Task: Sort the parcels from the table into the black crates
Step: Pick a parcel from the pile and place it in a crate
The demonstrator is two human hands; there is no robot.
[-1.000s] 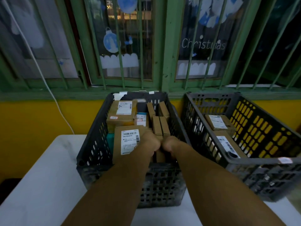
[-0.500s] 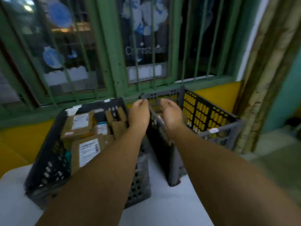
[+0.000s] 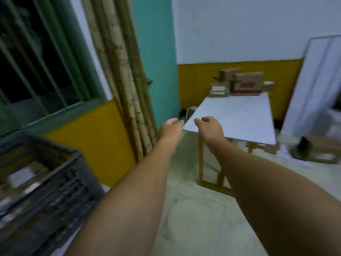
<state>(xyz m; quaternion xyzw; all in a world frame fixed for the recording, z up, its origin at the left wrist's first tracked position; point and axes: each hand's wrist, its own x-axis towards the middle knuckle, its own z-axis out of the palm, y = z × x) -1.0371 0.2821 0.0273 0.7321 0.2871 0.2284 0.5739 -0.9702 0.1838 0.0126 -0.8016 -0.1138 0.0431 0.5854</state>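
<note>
Both my arms stretch forward over the floor. My left hand [image 3: 170,129] and my right hand [image 3: 209,128] hang side by side with loosely curled fingers and hold nothing. Ahead stands a white table [image 3: 238,119]; a pile of brown cardboard parcels [image 3: 243,83] sits at its far end against the yellow wall. One black crate [image 3: 42,183] shows blurred at the lower left, its contents unclear.
A bundle of bamboo poles [image 3: 125,89] leans in the corner by a teal pillar [image 3: 156,61]. A barred green window [image 3: 36,61] fills the left. A white folding frame [image 3: 313,85] and cardboard on the floor [image 3: 317,150] lie at the right.
The view has swung right from the crates to the far table. My hands have left the parcels in the left crate, lifted, and now hang free in front of me.
</note>
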